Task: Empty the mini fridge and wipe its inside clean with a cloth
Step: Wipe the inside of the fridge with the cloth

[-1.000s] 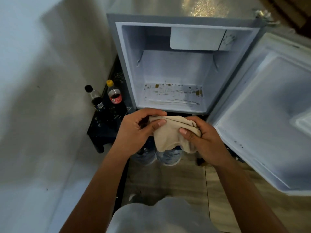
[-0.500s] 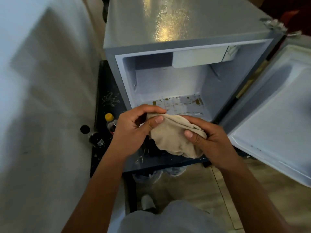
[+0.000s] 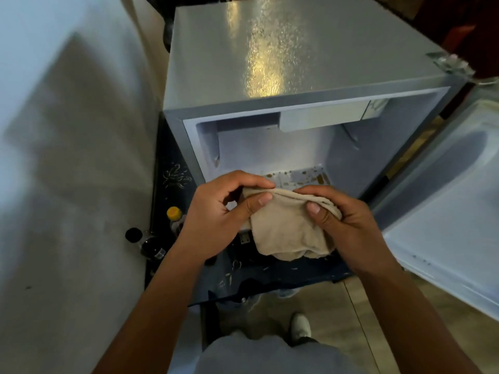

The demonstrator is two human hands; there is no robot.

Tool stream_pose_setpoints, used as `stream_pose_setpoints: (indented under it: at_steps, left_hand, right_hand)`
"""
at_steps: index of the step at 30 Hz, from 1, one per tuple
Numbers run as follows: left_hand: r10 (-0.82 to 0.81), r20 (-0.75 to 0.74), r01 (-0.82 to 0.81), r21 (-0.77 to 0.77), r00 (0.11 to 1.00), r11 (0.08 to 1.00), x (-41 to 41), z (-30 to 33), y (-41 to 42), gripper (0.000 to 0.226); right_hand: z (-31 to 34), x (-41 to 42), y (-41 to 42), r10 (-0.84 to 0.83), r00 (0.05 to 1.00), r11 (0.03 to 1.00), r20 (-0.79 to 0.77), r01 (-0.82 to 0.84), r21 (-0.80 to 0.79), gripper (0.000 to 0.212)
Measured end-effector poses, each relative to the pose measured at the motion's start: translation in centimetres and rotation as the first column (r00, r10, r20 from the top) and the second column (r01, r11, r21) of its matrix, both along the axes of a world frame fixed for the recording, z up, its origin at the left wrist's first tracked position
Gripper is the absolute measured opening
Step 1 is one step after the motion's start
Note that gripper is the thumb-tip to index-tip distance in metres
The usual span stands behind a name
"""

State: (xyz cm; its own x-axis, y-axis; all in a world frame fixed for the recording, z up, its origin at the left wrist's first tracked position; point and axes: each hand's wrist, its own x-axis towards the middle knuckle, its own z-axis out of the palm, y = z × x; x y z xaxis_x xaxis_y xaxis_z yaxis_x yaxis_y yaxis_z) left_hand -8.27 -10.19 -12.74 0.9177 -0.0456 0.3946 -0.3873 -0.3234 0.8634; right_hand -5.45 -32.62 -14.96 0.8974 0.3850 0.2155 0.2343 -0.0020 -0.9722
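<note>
View has tipped up since a second ago; both hands, left hand (image 3: 216,211) and right hand (image 3: 348,222), still pinch the cloth (image 3: 286,230). Fridge (image 3: 270,139) looks emptied, stains remain, so wiping's next.

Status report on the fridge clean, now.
Left hand and right hand both grip the cloth. Mini fridge open, emptied, brown stains on floor, unwiped. Nothing blocking.
</note>
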Motion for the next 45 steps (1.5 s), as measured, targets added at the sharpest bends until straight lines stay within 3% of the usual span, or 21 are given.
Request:
stream_pose_setpoints:
  at_steps: [4,7,10,12,14,17,21,24,27,30,36,40,45]
  left_hand:
    - [-0.039,0.280,-0.065,0.353,0.959,0.933,2.6,3.8,-0.2,0.012]
    - [-0.132,0.444,-0.210,0.639,0.886,0.740,5.4,7.2,1.6,0.025]
    - [-0.215,0.402,-0.265,0.841,0.890,0.472,8.6,10.2,3.8,0.045]
    - [-0.163,0.310,-0.244,0.911,0.937,0.332,10.2,11.2,4.8,0.055]
    - [-0.060,0.189,-0.169,0.954,0.980,0.247,11.2,11.5,5.4,0.066]
    - [-0.004,0.080,-0.076,0.957,0.997,0.279,11.5,10.9,5.7,0.075]
    - [0.003,0.053,-0.051,0.952,0.999,0.301,11.3,10.5,5.7,0.065]
    - [0.015,0.047,-0.049,0.949,0.999,0.312,11.3,10.5,5.6,0.062]
    - [0.030,0.033,-0.042,0.918,0.999,0.393,11.3,10.6,5.6,0.063]
    - [0.040,0.033,-0.046,0.902,0.999,0.428,11.3,10.7,5.7,0.062]
    - [0.038,0.043,-0.054,0.931,0.998,0.361,11.3,10.3,5.6,0.061]
    - [0.053,0.043,-0.059,0.929,0.998,0.366,11.2,10.2,5.7,0.062]
    - [0.054,0.050,-0.066,0.937,0.997,0.342,11.2,10.3,5.5,0.062]
  right_hand:
    - [0.3,2.5,-1.3,-0.004,1.000,0.999,0.024,0.003,0.050,0.022]
    - [-1.2,4.8,-2.3,-0.050,0.999,0.999,-0.012,0.051,0.019,0.023]
    - [-4.9,7.0,-3.6,-0.132,0.989,0.990,-0.071,0.129,-0.054,0.025]
    - [-8.0,8.6,-4.1,-0.224,0.970,0.972,-0.088,0.216,-0.097,0.037]
    - [-10.8,10.3,-4.4,-0.329,0.940,0.937,-0.087,0.313,-0.158,0.034]
    - [-14.9,13.4,-3.7,-0.442,0.897,0.848,0.011,0.422,-0.321,0.027]
    - [-18.2,15.8,-0.9,-0.447,0.864,0.655,0.232,0.493,-0.573,0.029]
    - [-20.6,16.3,0.8,-0.267,0.909,0.609,0.321,0.417,-0.675,0.029]
    - [-22.8,15.7,2.3,-0.002,0.945,0.485,0.326,0.286,-0.826,0.036]
    - [-24.5,14.5,2.7,0.077,0.946,0.455,0.314,0.247,-0.856,0.040]
    - [-25.8,12.5,0.7,-0.080,0.960,0.428,0.268,0.276,-0.861,0.075]
    - [-26.9,12.2,-1.8,-0.300,0.927,0.314,0.224,0.318,-0.895,0.065]
    - [-26.5,14.4,-2.2,-0.336,0.909,0.293,0.246,0.349,-0.890,0.067]
